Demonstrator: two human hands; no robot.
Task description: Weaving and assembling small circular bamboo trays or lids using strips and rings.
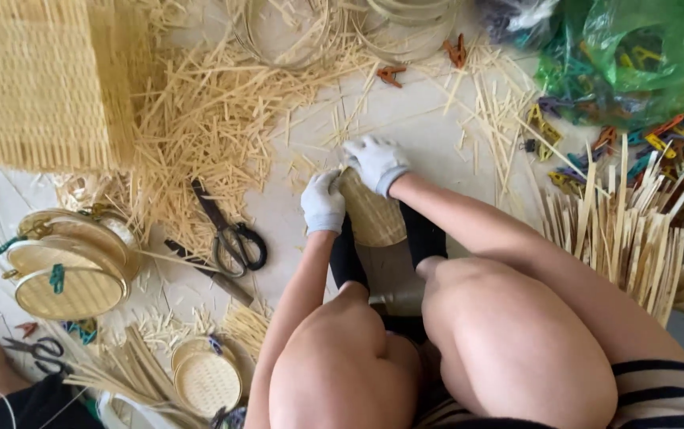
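A small round woven basket (373, 214) of pale bamboo sits on the floor (429, 127) between the person's feet, near the middle of the view. Its surface is a tight, fine weave and its shape is a shallow disc, tilted up on edge. The left hand (323, 202), in a white knit glove, is curled closed around the basket's left rim. The right hand (377, 162), gloved the same way, is bent over the top rim with the fingers pressed down on it, also closed on the basket. Black socks show just below the basket.

The floor is smooth and light, littered with short, thin bamboo splinters (207, 119) that pile thickest toward the top left. A large flat woven mat (36, 79) with a coarse square weave lies at the top left corner. Black-handled metal scissors (226, 230) lie left of the hands, blades open a little. A stack of round woven lids (67, 266), held with green clips, rests at the left edge, and smaller round lids (207, 377) lie near the bottom edge. A bundle of flat, upright bamboo strips (624, 230) stands to the right. Coloured plastic clips (652, 143) spill from a green plastic bag (636, 56) at the top right corner.
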